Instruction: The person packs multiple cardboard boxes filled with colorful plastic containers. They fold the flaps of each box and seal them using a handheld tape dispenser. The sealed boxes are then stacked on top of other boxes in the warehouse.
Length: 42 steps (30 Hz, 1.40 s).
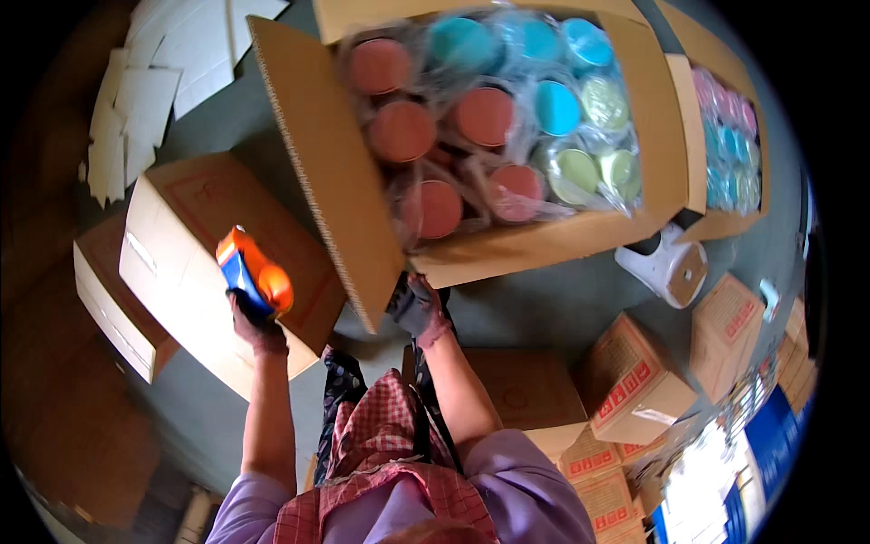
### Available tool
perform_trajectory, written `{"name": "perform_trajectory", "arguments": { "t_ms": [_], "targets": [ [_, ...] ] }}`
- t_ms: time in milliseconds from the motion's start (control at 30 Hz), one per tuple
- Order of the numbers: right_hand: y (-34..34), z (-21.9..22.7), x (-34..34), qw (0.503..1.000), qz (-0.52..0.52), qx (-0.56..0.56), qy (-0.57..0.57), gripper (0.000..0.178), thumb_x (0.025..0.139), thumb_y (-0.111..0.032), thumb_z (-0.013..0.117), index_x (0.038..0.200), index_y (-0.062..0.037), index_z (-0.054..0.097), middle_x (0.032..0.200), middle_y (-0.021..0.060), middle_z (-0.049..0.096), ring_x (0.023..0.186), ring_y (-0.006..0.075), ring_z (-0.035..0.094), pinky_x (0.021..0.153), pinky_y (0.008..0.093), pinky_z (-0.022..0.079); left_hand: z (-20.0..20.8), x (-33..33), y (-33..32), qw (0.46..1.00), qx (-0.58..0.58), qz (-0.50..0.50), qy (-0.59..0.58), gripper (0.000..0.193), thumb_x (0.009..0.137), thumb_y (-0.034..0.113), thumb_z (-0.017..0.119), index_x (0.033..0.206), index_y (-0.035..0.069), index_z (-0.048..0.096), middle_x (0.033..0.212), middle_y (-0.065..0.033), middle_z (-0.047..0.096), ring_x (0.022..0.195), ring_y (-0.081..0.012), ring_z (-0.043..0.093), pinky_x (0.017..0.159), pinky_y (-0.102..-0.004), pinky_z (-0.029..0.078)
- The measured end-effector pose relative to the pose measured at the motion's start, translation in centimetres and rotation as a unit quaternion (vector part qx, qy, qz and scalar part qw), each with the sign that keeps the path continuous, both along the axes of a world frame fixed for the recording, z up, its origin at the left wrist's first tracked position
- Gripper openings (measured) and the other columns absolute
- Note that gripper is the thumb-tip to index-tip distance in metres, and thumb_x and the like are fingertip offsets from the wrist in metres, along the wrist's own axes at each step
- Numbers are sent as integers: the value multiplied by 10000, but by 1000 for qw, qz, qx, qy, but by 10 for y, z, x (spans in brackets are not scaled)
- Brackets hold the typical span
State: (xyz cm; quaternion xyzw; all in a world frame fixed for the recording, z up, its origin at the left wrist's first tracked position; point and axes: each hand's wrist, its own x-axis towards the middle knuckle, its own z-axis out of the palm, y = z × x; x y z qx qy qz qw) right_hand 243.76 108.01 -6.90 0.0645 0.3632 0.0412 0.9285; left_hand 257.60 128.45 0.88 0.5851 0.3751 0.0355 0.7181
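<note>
In the head view, an orange and blue tape dispenser (253, 272) is being gripped by the gloved left hand (256, 319), the fingers being wrapped tightly about its handle so that the tool is being held up over a sealed cardboard carton (195, 263) on the grey floor (544, 304), just left of the large box. The near edge of the large open cardboard box (507, 249) is being grasped by the gloved right hand (419, 308), the fingers being curled shut around the corner where the long hanging flap (317, 163) is meeting the box wall. Inside that box, round lidded tubs (485, 116) are being kept in clear plastic bags, red ones lying to the left and blue and pale green ones to the right. A second open box (729, 136) holding pink and blue tubs is being seen just beside the first, on its right, and a white plastic stool (666, 263) is standing against the front of the two. Smaller printed cartons (634, 381) are being stacked to the lower right, well apart from the hands, while flat white sheets (145, 100) are lying at the upper left. A checked red apron (381, 453) over lilac sleeves is being shown at the bottom edge
</note>
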Motion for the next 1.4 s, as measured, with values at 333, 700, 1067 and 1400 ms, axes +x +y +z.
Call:
{"name": "perform_trajectory", "arguments": {
  "t_ms": [333,700,1067,1400],
  "targets": [
    [-165,-124,-99,894,-210,-163,362,347,770,-524,443,813,-183,495,735,-43,496,605,129,411,543,276,319,-60,78,-291,956,35,-269,-109,240,755,266,556,643,65,488,620,63,390,573,-60,338,524,-218,293],
    [-155,42,-157,872,-402,-188,205,517,817,-412,401,1198,-63,377,1205,85,419,1080,260,409,905,431,332,-77,98,-257,897,38,-439,-21,368,696,407,572,654,60,455,648,55,404,604,-71,360,541,-214,308],
    [-314,23,112,936,-137,-248,208,244,794,-341,497,788,-100,539,708,5,546,578,143,500,405,256,311,-6,248,-178,872,120,-464,104,393,804,315,458,1019,-5,533,904,-65,557,782,-170,532,729,-286,427],
    [-313,-8,130,946,-94,-199,237,151,748,-226,547,670,-108,495,595,-18,465,519,118,411,395,242,231,-135,374,-280,903,-220,-317,188,485,799,476,382,1128,128,457,1106,-70,497,1010,-259,465,871,-407,358]
  ]
}}
